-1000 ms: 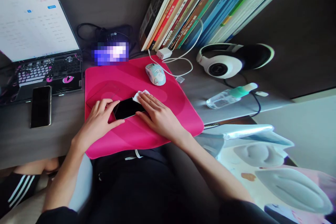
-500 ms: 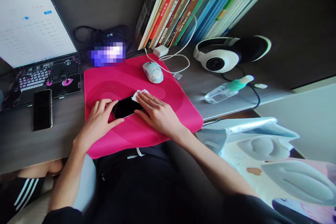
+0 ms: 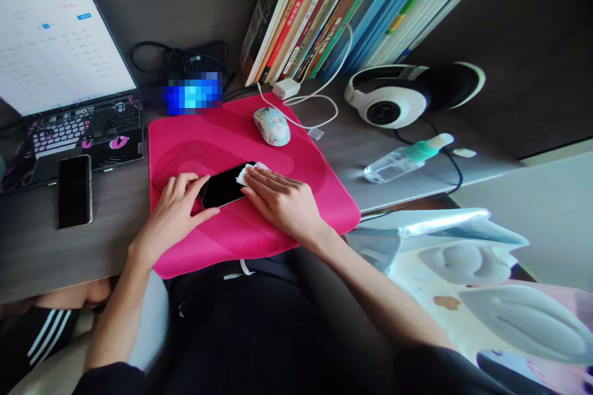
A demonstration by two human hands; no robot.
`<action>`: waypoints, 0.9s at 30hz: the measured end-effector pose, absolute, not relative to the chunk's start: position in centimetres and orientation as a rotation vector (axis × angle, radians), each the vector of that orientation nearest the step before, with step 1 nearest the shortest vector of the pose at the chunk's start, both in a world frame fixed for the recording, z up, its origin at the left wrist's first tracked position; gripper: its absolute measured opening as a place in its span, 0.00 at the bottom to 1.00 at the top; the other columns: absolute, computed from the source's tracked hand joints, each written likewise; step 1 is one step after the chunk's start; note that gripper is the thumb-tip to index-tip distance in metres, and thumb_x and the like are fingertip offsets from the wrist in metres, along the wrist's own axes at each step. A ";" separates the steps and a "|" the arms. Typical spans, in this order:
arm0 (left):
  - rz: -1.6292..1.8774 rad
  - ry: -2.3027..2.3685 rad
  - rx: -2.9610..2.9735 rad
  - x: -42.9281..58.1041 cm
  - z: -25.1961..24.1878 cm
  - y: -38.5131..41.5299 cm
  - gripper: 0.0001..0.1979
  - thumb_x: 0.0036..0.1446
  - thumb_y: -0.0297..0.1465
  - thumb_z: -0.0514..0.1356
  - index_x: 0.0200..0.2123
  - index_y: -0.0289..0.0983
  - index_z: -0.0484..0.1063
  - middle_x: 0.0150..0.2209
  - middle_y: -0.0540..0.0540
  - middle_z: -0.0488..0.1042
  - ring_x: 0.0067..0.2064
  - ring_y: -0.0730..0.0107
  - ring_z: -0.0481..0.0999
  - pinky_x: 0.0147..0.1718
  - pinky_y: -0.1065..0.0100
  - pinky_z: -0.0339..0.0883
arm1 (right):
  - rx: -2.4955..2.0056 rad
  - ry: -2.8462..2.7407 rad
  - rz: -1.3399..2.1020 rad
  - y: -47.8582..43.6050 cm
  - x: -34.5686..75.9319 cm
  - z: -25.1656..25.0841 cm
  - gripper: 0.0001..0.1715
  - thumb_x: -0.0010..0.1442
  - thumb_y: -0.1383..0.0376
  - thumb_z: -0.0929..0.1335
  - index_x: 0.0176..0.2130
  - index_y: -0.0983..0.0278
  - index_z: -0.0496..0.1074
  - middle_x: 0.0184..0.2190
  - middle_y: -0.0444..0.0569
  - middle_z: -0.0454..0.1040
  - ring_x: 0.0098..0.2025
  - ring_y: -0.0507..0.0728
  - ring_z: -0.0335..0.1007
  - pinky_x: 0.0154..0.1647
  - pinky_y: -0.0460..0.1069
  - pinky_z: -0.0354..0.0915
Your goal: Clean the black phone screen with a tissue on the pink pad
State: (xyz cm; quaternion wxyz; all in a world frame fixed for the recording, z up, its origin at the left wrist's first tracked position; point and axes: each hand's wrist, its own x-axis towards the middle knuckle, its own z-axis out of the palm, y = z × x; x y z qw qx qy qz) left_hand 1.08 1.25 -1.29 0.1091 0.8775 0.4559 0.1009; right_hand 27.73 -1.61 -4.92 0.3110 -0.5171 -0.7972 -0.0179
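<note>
A black-screened smartphone (image 3: 222,188) lies face up on a bright pink desk mat (image 3: 222,129). My left hand (image 3: 178,207) grips its left end, the thumb near the lower corner and the index finger at the upper one. Under the fingers of my right hand (image 3: 282,197), a folded white tissue (image 3: 250,173) presses on the phone's right part, which is mostly covered. Behind my left hand is a thin see-through sheet or case (image 3: 188,160), visible mainly by its outline. A patterned light-blue computer mouse (image 3: 272,126) sits beyond the phone.
An open laptop (image 3: 69,43) and a second phone (image 3: 75,191) are at left. Books (image 3: 306,24) line the back, beside a white charger (image 3: 286,88) with cable. Headphones (image 3: 393,102) and a spray bottle (image 3: 393,163) stand right, above a bag (image 3: 440,222) beside the desk.
My right hand has slid the tissue slightly to the right on the phone screen, its fingers now closer together. My left hand stays at the phone's left end.
</note>
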 end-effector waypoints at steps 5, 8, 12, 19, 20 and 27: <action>0.300 1.324 2.553 0.9 -1.3 1.4 0.35 0.70 0.48 0.61 0.74 0.51 0.56 0.62 0.41 0.65 0.65 0.47 0.67 0.67 0.45 0.63 | -1.345 -2.152 0.062 -1.2 27.8 -5.0 0.27 0.77 0.55 0.63 0.66 0.67 0.74 0.66 0.58 0.73 0.70 0.66 0.68 0.74 0.62 0.65; 0.300 1.330 2.546 0.9 -1.3 1.4 0.34 0.69 0.48 0.61 0.74 0.52 0.56 0.62 0.41 0.65 0.64 0.47 0.67 0.66 0.44 0.63 | -1.314 -2.186 0.177 -0.9 27.9 -5.1 0.32 0.77 0.55 0.63 0.73 0.67 0.64 0.72 0.58 0.64 0.76 0.65 0.56 0.78 0.64 0.57; 0.296 1.349 2.553 1.1 -1.2 1.3 0.34 0.70 0.49 0.60 0.73 0.49 0.57 0.62 0.40 0.65 0.64 0.47 0.67 0.66 0.44 0.62 | -1.322 -2.183 0.190 -0.8 27.9 -5.2 0.33 0.77 0.56 0.63 0.73 0.70 0.63 0.73 0.60 0.63 0.77 0.64 0.53 0.79 0.63 0.55; 0.293 1.343 2.555 1.1 -1.1 1.2 0.34 0.69 0.48 0.61 0.73 0.48 0.57 0.62 0.40 0.65 0.64 0.46 0.67 0.67 0.43 0.62 | -1.372 -2.125 0.017 -1.3 27.7 -4.9 0.26 0.78 0.58 0.63 0.65 0.67 0.75 0.65 0.58 0.74 0.69 0.65 0.70 0.72 0.61 0.68; 0.296 1.339 2.560 1.1 -1.1 1.2 0.34 0.69 0.48 0.61 0.73 0.49 0.57 0.63 0.40 0.65 0.64 0.46 0.67 0.67 0.43 0.62 | -1.375 -2.110 -0.012 -1.4 27.7 -4.9 0.24 0.78 0.58 0.63 0.63 0.66 0.76 0.63 0.57 0.77 0.67 0.65 0.72 0.69 0.60 0.71; 0.295 1.337 2.558 1.0 -1.1 1.1 0.33 0.70 0.48 0.60 0.73 0.51 0.56 0.63 0.40 0.65 0.66 0.45 0.66 0.66 0.43 0.62 | -1.350 -2.041 -0.138 -1.9 27.8 -5.0 0.19 0.77 0.61 0.64 0.49 0.60 0.84 0.50 0.49 0.86 0.54 0.61 0.84 0.55 0.53 0.80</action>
